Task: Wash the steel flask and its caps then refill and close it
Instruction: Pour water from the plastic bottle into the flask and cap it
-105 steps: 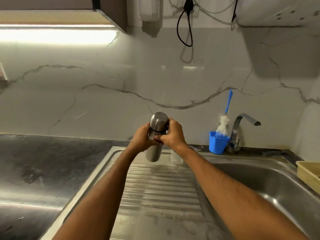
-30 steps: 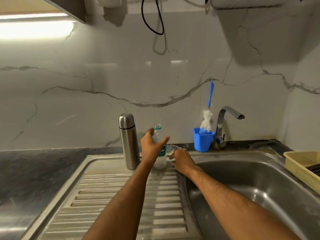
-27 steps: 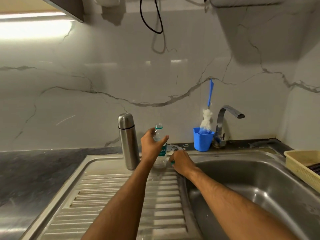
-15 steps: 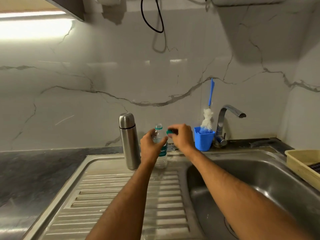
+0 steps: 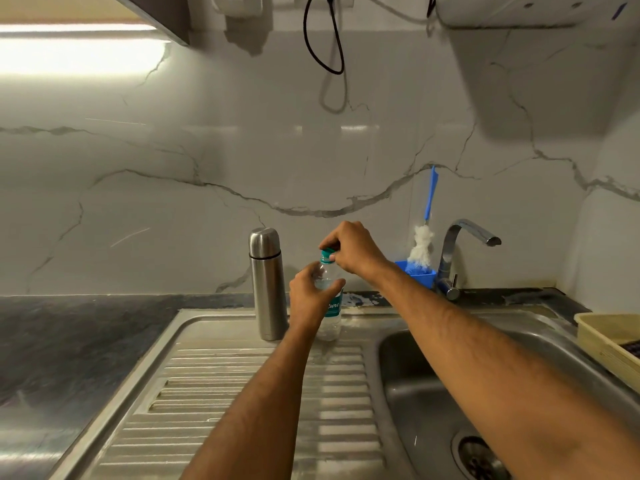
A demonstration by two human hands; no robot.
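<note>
The steel flask point(image 5: 267, 285) stands upright and capped at the back of the ribbed draining board point(image 5: 249, 393). Just right of it stands a small clear plastic water bottle point(image 5: 330, 313) with a teal label. My left hand point(image 5: 311, 296) grips the bottle's body. My right hand point(image 5: 353, 249) pinches the green cap point(image 5: 327, 252) on the bottle's neck from above.
The sink basin point(image 5: 433, 393) with its drain lies to the right. A steel tap point(image 5: 460, 251) and a blue cup point(image 5: 420, 277) holding a bottle brush stand behind it. A beige tray point(image 5: 609, 344) sits at the far right. Dark counter extends to the left.
The flask, held in both hands at first, now stands on the draining board. My right hand picked the green cap up from the sink's edge and brought it onto the bottle's neck.
</note>
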